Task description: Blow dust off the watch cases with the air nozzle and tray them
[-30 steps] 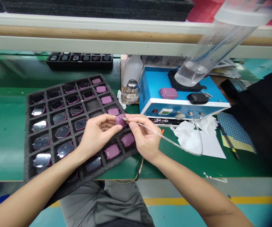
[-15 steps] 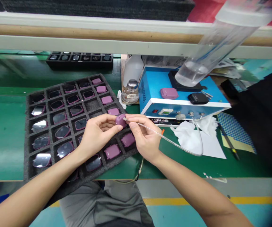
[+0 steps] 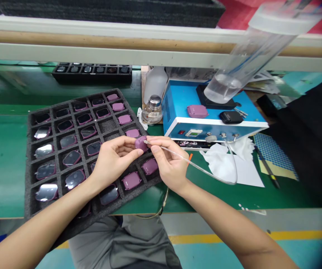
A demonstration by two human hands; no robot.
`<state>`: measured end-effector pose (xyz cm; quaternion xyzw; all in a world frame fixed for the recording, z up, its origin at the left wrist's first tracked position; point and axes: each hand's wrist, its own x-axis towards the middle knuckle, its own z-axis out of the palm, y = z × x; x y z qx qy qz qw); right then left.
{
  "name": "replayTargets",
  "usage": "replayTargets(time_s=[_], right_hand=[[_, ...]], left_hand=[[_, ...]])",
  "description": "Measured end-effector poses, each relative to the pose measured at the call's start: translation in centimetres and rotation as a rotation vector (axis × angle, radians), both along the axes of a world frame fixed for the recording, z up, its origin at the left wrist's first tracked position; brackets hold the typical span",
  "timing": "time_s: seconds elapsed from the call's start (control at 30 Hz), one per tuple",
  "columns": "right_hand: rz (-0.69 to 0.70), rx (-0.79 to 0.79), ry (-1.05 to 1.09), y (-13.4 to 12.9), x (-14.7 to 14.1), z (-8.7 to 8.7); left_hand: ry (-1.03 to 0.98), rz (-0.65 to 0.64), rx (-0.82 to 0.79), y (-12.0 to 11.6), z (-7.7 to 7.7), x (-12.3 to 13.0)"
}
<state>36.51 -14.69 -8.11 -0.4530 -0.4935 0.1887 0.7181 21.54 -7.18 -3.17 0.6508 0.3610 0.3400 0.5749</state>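
Observation:
Between the thumb and fingers of my left hand (image 3: 115, 157) is a purple watch case (image 3: 140, 144), tilted up above the tray. My right hand (image 3: 169, 161) pinches the end of a clear thin tube (image 3: 202, 172), its tip at the side of the watch case. Whether the tip touches the case or goes into it, I cannot tell. The tube curves back to the front of a blue control box (image 3: 174, 101). Under both hands lies a black foam tray (image 3: 108, 126) whose compartments hold several purple watch cases, some with dark glass up, others back up.
On the blue box sit a purple case (image 3: 197, 111), a black case (image 3: 231, 117) and a tall clear cylinder (image 3: 241, 71). A glass dispenser bottle (image 3: 152, 112) stands left of it. White tissue (image 3: 219, 158) and a pen (image 3: 267, 167) lie at right. A shelf edge (image 3: 93, 46) crosses above.
The whole view has shifted slightly. Both hands keep their hold on the watch case and the tube, with the tube tip still at the case.

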Motion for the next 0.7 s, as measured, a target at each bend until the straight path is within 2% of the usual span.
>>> replayTargets(time_s=[0.7], right_hand=[[0.006,0.001,0.007,-0.02,0.10,0.03]], left_hand=[[0.017,-0.004,0.014,0.04,-0.16,-0.01]])
